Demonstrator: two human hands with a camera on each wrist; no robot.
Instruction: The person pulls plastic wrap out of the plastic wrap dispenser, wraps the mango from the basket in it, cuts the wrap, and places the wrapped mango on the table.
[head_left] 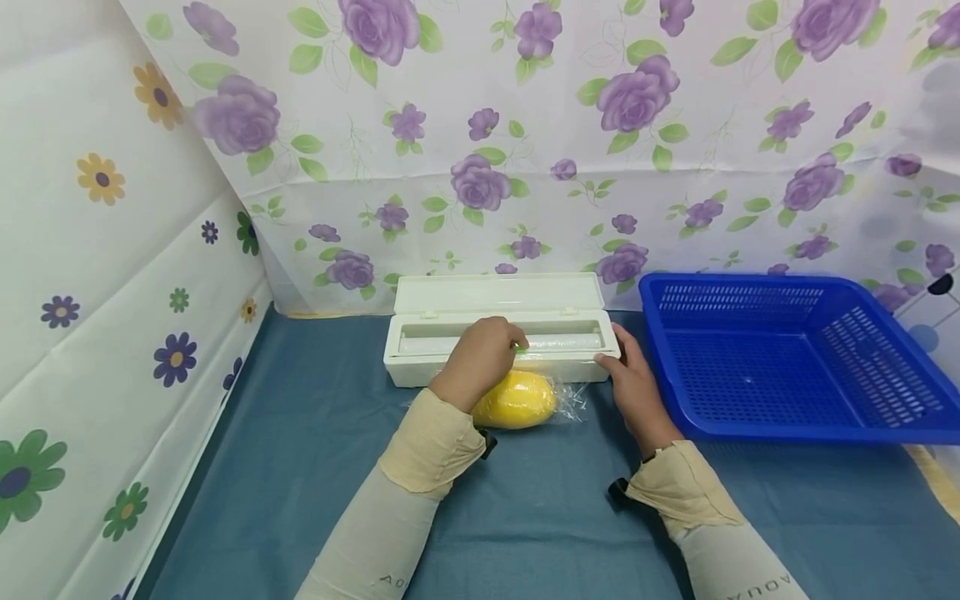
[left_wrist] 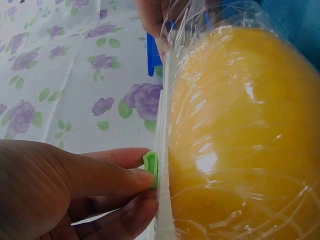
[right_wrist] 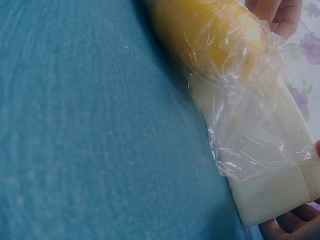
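A white cling film dispenser [head_left: 498, 371] lies on the cloth with its lid [head_left: 495, 293] tilted up at the back and a film roll [head_left: 562, 342] inside. My left hand [head_left: 480, 358] pinches a small green slide cutter [left_wrist: 151, 169] between thumb and forefinger at the dispenser's front rim. At the right end, my right hand [head_left: 636, 387] grips the dispenser, thumb on the front corner and fingers behind. A yellow, oval, fruit-like thing [head_left: 517, 400], wrapped in clear film, lies right in front of the dispenser. Loose film [right_wrist: 250, 135] trails from its right end over the dispenser's front.
A blue plastic basket [head_left: 757, 429] stands just right of my right hand. Blue-green cloth [head_left: 525, 517] covers the table. A flowered curtain [head_left: 480, 225] hangs close behind the dispenser, and another flowered sheet [head_left: 112, 275] slopes along the left side.
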